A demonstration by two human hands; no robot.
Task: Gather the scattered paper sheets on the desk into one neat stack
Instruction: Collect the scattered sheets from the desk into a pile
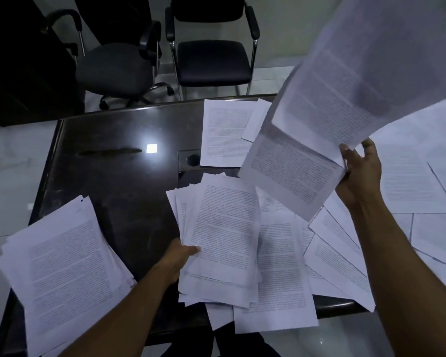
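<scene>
The dark glossy counter [119, 181] carries printed sheets over most of its right half and near-left corner. Beyond its far edge stand two black chairs [211, 60]. Loose scattered sheets [410, 176] lie overlapping beneath and to the right of the right hand's fingers, some hanging past the near edge. A rough stack [62, 264] sits at the near-left corner, well left of the left hand's fingers. The right arm reaches up and forward, the right hand [361, 173] raised above the counter, thumb and fingers pinching the lower corner of several lifted sheets [345, 104] that fan upward and blur. The left arm stretches forward low, the left hand [178, 258] gripping the left edge of a fanned bundle [224, 233] resting on the counter, thumb on top.
</scene>
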